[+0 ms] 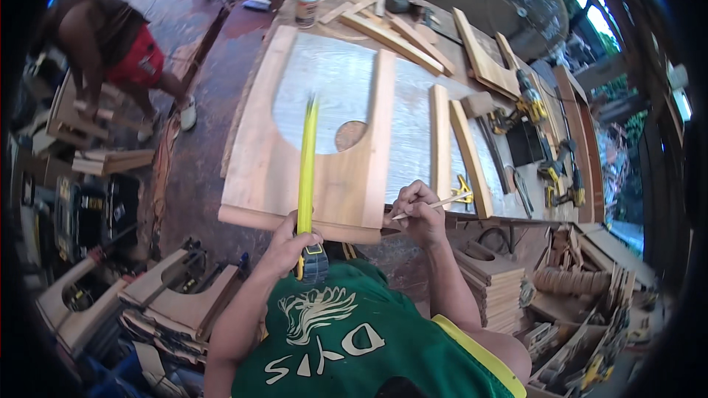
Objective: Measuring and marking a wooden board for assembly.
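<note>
My left hand [290, 248] is closed around a tape measure [315, 265], at the near edge of the worktable. Its yellow blade [307, 169] runs out away from me over a wooden panel [335, 188] with a U-shaped cutout; the far end is blurred. A rounded wooden strip [317, 228] lies along the panel's near edge, and a rail [379, 140] forms its right side. Near the panel's right corner, my right hand [420, 215] grips a pencil [447, 201] between its fingers, the shaft pointing to the right.
Two loose battens [440, 133] and a yellow clamp [462, 190] lie right of the panel. Cordless drills [529, 97] stand farther right. A glue bottle [307, 4] is at the back. Another person [136, 59] bends over at left. Cut panels [181, 291] are stacked below left.
</note>
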`<state>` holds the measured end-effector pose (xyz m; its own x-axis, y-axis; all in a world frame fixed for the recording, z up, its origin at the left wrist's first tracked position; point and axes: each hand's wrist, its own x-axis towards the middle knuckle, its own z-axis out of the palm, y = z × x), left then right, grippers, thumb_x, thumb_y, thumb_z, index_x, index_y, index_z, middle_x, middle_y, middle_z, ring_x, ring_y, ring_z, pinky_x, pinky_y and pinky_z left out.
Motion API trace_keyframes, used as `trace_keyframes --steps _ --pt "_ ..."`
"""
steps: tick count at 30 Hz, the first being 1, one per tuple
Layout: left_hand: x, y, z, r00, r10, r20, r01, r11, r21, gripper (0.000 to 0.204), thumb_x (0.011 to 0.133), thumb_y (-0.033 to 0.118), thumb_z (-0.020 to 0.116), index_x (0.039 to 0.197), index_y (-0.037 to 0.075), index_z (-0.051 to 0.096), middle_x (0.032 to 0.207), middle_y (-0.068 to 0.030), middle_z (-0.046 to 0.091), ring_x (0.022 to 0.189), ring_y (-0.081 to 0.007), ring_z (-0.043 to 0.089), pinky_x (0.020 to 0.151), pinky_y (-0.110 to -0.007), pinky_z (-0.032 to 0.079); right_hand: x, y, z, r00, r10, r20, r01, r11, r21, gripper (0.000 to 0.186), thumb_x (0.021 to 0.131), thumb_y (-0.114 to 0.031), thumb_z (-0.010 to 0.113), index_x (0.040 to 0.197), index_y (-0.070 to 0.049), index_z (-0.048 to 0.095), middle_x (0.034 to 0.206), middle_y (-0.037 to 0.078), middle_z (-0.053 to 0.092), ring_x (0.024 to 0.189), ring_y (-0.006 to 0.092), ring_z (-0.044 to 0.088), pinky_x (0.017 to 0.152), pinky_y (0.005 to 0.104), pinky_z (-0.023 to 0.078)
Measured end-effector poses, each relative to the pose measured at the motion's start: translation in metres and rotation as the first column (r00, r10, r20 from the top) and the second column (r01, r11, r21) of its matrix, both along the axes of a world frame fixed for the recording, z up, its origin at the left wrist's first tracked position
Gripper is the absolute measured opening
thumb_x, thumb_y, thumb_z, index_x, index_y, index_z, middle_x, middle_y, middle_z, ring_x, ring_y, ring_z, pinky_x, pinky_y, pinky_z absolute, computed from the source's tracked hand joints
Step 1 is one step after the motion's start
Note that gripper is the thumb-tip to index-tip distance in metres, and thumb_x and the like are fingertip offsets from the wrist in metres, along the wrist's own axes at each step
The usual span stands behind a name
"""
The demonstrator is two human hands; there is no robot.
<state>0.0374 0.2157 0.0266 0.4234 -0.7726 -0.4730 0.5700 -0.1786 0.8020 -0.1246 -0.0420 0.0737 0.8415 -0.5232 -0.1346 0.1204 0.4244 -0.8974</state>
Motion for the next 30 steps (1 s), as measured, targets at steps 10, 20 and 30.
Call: trace_keyframes --steps 10,20,30 --pt "-0.08 -0.181 0.004 0.969 0.15 0.195 -0.143 0.989 -0.048 0.064 0.094 0.021 0.069 0.146 -0.007 0.043 0.1 -0.0149 0.068 0.092 -0.0221 0.067 0.084 -0.034 0.054 -0.159 -0.124 -0.037 0.744 -0.498 -0.445 0.106 0.746 -0.657 0.021 0.091 -0.01 0.055 0.101 0.003 0.068 0.076 0.013 0.067 0.072 0.0236 0.067 0.073 0.0366 0.053" --pt "-0.087 -0.367 -0.085 0.601 0.006 0.799 -0.432 0.844 0.318 0.082 0.096 0.043 0.063 0.152 -0.008 0.032 0.129 -0.0386 0.059 0.118 -0.0492 0.062 0.102 -0.054 0.048 -0.287 -0.159 -0.063 0.772 -0.383 -0.507 -0.237 0.567 -0.789 0.022 0.096 -0.015 0.062 0.106 0.002 0.071 0.075 0.019 0.068 0.07 0.0305 0.069 0.071 0.0397 0.053" --pt "-0.225 -0.192 0.184 0.883 0.276 0.381 -0.019 0.831 -0.557 0.042 0.106 0.035 0.056 0.121 -0.002 0.068 0.12 -0.0158 0.068 0.108 -0.0183 0.066 0.092 -0.034 0.052 -0.275 -0.19 -0.096 0.827 -0.421 -0.373 -0.12 0.516 -0.848 0.026 0.091 -0.015 0.072 0.105 0.007 0.07 0.089 0.019 0.072 0.082 0.0294 0.069 0.081 0.0402 0.055"
